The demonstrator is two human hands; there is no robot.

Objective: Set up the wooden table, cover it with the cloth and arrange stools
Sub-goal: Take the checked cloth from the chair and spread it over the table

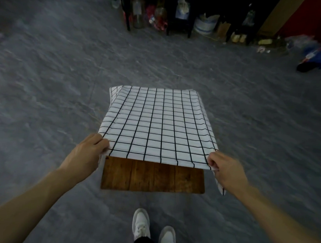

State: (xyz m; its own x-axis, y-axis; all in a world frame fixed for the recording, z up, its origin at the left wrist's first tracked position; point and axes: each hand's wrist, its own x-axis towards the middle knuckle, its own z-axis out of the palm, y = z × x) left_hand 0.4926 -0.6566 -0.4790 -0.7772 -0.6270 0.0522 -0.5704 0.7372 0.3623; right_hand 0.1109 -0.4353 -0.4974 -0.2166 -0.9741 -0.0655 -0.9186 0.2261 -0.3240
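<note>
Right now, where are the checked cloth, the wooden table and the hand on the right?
checked cloth (158,125), head view, middle of its top face.
wooden table (152,177), head view, bare near strip.
right hand (226,169), head view, back of hand.

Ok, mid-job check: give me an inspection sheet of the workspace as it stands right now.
Surface: wooden table, near strip bare, rest covered.
Job's things: checked cloth spread over the table's far part; no stools seen.
Clutter: bottles and containers by the far wall; blue item on floor, blurred.
Grippers: left hand and right hand each pinch a near cloth corner.
Cables: nothing seen.
Surroundings: grey floor; white shoes below.
</note>
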